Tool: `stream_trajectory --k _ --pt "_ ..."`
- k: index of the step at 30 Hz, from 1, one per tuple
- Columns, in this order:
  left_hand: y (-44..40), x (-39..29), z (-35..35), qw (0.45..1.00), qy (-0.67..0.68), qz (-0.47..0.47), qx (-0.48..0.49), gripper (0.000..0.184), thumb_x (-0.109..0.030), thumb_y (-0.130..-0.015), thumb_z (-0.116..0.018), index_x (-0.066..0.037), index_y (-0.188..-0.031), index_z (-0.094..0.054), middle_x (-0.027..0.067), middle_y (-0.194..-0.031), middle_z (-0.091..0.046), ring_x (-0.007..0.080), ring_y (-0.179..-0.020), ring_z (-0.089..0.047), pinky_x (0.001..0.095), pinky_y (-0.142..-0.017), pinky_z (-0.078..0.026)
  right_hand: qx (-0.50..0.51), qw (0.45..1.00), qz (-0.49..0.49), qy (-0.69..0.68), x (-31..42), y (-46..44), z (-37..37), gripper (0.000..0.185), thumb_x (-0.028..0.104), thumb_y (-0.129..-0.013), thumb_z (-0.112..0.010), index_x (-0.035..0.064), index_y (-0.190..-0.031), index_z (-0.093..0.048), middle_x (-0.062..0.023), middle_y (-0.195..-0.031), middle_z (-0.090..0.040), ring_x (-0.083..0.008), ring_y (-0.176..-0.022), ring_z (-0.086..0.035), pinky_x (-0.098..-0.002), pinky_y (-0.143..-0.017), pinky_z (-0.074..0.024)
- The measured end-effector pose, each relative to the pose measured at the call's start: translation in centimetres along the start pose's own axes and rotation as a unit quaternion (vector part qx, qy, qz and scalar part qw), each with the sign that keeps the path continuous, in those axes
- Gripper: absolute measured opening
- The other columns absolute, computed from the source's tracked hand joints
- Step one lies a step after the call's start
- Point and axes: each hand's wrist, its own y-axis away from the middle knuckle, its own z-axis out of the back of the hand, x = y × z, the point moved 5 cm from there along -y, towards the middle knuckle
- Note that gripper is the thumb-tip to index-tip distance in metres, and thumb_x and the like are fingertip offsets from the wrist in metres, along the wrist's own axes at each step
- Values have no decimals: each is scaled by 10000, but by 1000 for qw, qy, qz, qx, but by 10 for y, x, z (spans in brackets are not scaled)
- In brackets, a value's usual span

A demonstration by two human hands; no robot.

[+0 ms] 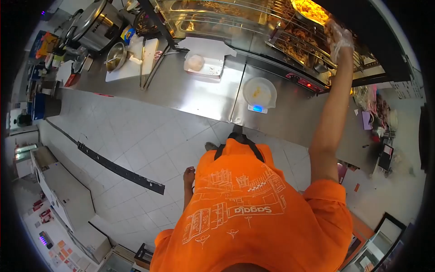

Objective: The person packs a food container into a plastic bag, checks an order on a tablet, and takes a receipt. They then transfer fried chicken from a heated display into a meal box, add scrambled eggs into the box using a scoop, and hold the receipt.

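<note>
My right hand point(339, 40), in a clear plastic glove, reaches into the lit food warmer at the upper right. Its fingers are beside a tray of yellow food pieces point(311, 11); glare and blur hide whether they grip anything. Brown cooked food point(297, 43) lies behind the wire racks next to it. My left hand point(189, 176) hangs at my side over the floor, fingers curled in, with nothing visible in it. On the steel counter, a round translucent dish point(259, 93) with yellowish smears sits on a scale point(258, 108) with a blue-lit display.
An open white carton point(213, 68) holding a pale round item point(195, 62) stands left of the dish. Tongs point(142, 63) lie across a white cutting board point(122, 72) near a metal bowl point(116, 56) and a large cooker point(97, 28). The warmer's control panel point(304, 82) glows red.
</note>
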Motion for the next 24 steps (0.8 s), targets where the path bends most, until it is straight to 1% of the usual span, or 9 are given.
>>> stream_trajectory --k 6,8,10,11,14,18,20,22,24 --pt "-23 14 20 980 165 114 -9 235 -198 -858 -597 -93 -1065 -634 36 -890 -637 128 -712 -624 249 -518 -444 -46 988 -144 40 -16 142 -51 160 187 -849 -668 173 -990 -595 33 -697 -498 -67 -506 -427 -202 -410 -305" --pt "-25 14 19 979 177 103 3 244 -195 -864 -590 -83 -1077 -631 42 -918 -639 137 -716 -626 253 -523 -453 42 942 -243 227 -60 171 -80 161 136 -835 -665 165 -976 -594 11 -723 -495 -68 -551 -445 -198 -442 -348" --pt "-25 16 17 982 156 110 9 242 -183 -867 -589 -71 -1078 -632 52 -916 -640 144 -712 -625 254 -548 -466 238 956 -32 172 -179 173 -96 173 57 -805 -656 137 -951 -610 -44 -1036 -630 -178 -838 -598 -310 -721 -515" --pt "-31 29 12 985 153 79 26 244 -178 -866 -593 -69 -1081 -633 59 -918 -640 149 -712 -625 256 -560 -470 267 889 62 367 -233 173 -101 130 89 -813 -662 108 -936 -623 -54 -1096 -658 -205 -937 -620 -323 -834 -497" --pt "-30 27 14 987 148 55 35 249 -171 -862 -602 -68 -1087 -635 69 -919 -640 157 -711 -626 258 -578 -474 286 861 -106 407 -277 185 -118 174 147 -825 -666 97 -992 -656 -67 -1003 -682 -180 -914 -628 -318 -838 -498" --pt "-13 29 30 979 184 87 14 260 -176 -857 -609 -79 -1096 -639 70 -907 -636 156 -710 -624 260 -565 -467 361 851 -160 345 -308 162 -101 226 182 -838 -666 91 -1045 -662 -64 -950 -684 -177 -883 -631 -322 -820 -504" --pt "-1 26 40 977 184 110 2 255 -175 -855 -608 -88 -1092 -638 62 -899 -633 151 -710 -623 257 -552 -460 407 838 -195 306 -319 154 -91 262 205 -847 -665 87 -1080 -666 -61 -915 -685 -174 -863 -633 -324 -809 -509" --pt "9 33 40 972 190 136 -12 250 -175 -853 -606 -96 -1089 -637 53 -891 -629 147 -711 -622 253 -538 -452 362 821 -2 442 -252 143 -82 344 271 -875 -665 80 -1160 -648 -44 -949 -670 -166 -787 -611 -318 -705 -529" --pt "20 51 38 967 196 160 -21 235 -172 -847 -606 -95 -1069 -626 34 -873 -624 135 -706 -617 240 -514 -434 233 892 -170 349 -161 151 -72 362 337 -897 -648 84 -1155 -651 -17 -997 -655 -131 -768 -591 -268 -643 -519"
